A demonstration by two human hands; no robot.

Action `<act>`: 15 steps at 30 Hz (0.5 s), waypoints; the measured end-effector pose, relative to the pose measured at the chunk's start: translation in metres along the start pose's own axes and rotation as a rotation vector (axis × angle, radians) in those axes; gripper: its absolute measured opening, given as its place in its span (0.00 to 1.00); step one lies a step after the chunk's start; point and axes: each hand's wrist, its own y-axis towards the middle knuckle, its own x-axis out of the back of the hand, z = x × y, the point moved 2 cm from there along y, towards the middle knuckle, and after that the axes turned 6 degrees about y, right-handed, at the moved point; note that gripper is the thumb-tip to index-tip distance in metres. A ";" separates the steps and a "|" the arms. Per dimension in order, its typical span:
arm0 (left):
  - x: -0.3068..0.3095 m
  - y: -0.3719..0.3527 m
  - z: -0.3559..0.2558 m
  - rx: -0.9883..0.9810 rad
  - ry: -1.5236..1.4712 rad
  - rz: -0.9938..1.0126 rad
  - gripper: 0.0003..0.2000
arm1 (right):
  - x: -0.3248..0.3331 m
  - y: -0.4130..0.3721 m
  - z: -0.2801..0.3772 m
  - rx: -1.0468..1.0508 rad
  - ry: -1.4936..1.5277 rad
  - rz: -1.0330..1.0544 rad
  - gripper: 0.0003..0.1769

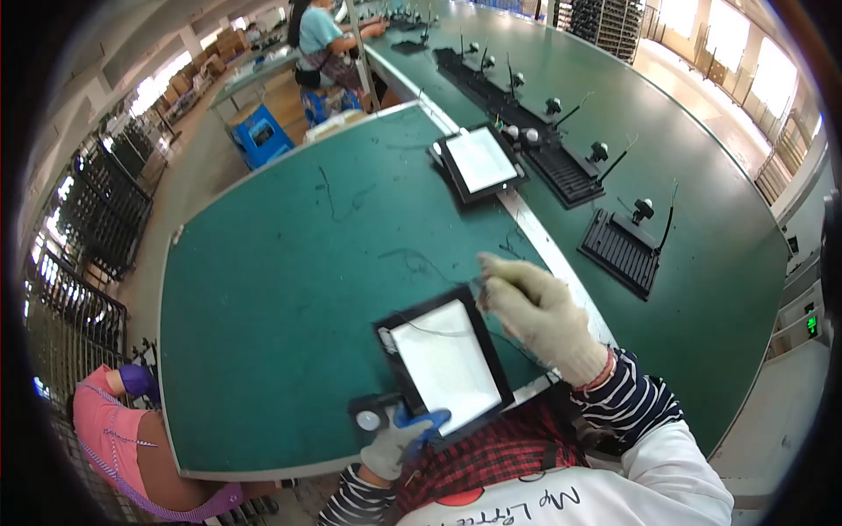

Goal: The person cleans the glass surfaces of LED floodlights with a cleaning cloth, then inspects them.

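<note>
A black-framed floodlight (452,359) with a white face lies tilted at the table's near edge, right in front of me. A thin dark wire runs across its upper face. My left hand (399,445), in a grey and blue glove, grips its lower left edge, next to a small black sensor head (368,421). Beside its upper right corner is my right hand (539,316), in a whitish glove, fingers curled together; what they pinch, if anything, is hidden. Farther off lies a second floodlight (480,159), face up across the metal strip.
The green table (263,307) carries loose wire bits. Beyond a metal strip (548,241), several black finned lamp housings (623,250) with sensors stand in a row on a green surface. One person (320,39) sits farther up; another (114,430) is at left. A blue stool (261,136) stands by the table.
</note>
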 end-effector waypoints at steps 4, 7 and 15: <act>0.000 0.000 0.013 -0.092 0.017 -0.060 0.23 | -0.001 -0.025 -0.018 -0.253 -0.059 -0.018 0.26; -0.018 0.006 0.003 -0.066 -0.100 -0.117 0.24 | -0.010 -0.039 -0.057 -0.002 -0.109 0.005 0.19; -0.020 0.002 -0.012 0.020 0.117 -0.086 0.32 | -0.013 -0.011 -0.052 0.172 -0.357 -0.160 0.20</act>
